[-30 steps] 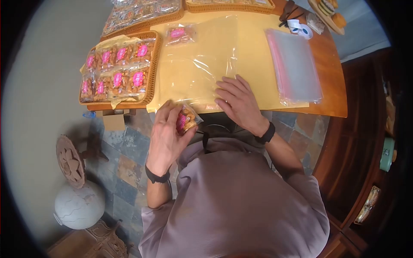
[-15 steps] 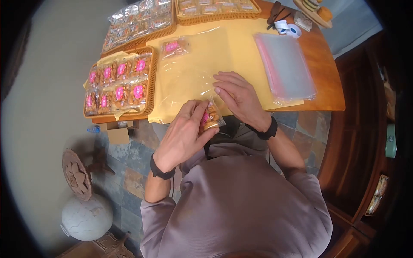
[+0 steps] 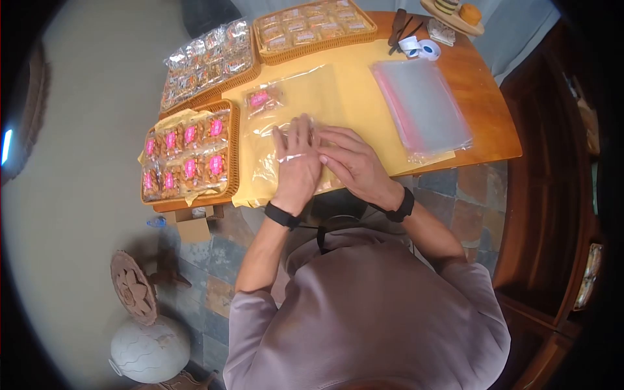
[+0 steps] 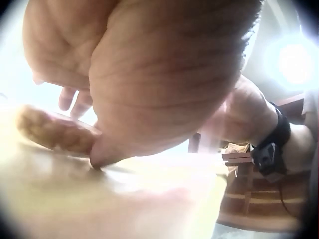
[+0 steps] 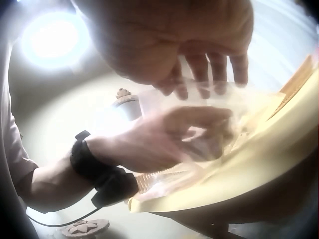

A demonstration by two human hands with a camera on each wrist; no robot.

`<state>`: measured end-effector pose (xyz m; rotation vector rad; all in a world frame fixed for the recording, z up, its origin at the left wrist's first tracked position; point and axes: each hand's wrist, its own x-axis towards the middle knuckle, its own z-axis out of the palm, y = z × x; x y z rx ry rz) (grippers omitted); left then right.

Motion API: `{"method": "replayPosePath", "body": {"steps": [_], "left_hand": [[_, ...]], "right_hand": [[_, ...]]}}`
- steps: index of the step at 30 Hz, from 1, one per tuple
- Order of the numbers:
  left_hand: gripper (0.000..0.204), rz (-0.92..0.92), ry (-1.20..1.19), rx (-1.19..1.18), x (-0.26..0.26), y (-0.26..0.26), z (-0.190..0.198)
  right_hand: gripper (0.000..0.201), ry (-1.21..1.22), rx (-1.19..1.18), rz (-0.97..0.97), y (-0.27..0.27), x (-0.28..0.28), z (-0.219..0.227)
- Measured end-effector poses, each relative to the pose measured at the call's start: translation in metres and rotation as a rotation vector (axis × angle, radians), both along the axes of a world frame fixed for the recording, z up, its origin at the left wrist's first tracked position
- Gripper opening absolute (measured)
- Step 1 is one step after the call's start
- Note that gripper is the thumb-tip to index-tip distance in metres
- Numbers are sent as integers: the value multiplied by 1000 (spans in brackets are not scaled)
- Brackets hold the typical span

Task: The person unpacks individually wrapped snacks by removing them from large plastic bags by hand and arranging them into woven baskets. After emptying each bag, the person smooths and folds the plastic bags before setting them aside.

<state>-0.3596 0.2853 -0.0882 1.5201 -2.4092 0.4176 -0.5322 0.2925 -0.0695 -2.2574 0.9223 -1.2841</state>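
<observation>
A clear plastic bag (image 3: 312,81) lies on yellow paper, with a snack pack (image 3: 262,99) with a pink label showing through its upper left. My left hand (image 3: 298,159) reaches inside the bag, whose edge crosses the back of that hand. It holds another snack pack (image 4: 55,133) underneath, with the thumb at the pack's end; the palm hides this pack in the head view. My right hand (image 3: 354,161) stays beside the left and holds up the bag's edge near thumb and forefinger, as the film (image 5: 154,97) in the right wrist view shows.
A wicker basket (image 3: 234,153) of pink-labelled packs stands left. Two more baskets with packs, one (image 3: 255,73) and another (image 3: 318,45), stand behind. Flat clear bags (image 3: 426,107) lie right, beyond them a sticker roll (image 3: 429,49). The table's front edge (image 3: 468,166) is near me.
My left hand has moved from the table's front edge forward into the bag with the snack pack. The right hand remains by the bag's opening. The head view has shifted.
</observation>
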Motion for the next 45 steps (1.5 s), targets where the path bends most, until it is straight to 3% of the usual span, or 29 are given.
{"method": "replayPosePath", "body": {"steps": [4, 7, 11, 13, 20, 23, 26, 32, 36, 38, 45], "left_hand": [[54, -82, 36, -50, -6, 15, -7], [58, 74, 227, 157, -7, 36, -7], [59, 63, 217, 238, -2, 30, 0], [60, -91, 226, 245, -5, 18, 4], [60, -175, 455, 275, -12, 3, -4], [59, -124, 251, 320, -14, 8, -1], [61, -93, 192, 317, -20, -2, -1], [64, -28, 378, 317, -22, -30, -14], [64, -16, 336, 327, -20, -25, -16], [65, 28, 179, 402, -21, -32, -8], [71, 34, 333, 420, -17, -57, -13]], "right_hand": [[31, 45, -29, -82, 5, -10, -15], [45, 92, 3, -131, 13, -18, -23], [59, 113, 55, -117, 12, -21, -36], [63, 148, 95, -145, 10, -20, -35], [63, 105, 127, -262, 12, -18, -41], [61, 99, 130, -279, 14, -15, -41], [58, 120, 139, -292, 13, -13, -44], [51, 171, 117, -301, 13, -13, -43], [49, 157, 101, -309, 13, -13, -40], [49, 162, 103, -306, 14, -13, -39], [49, 165, 98, -300, 13, -13, -40]]}}
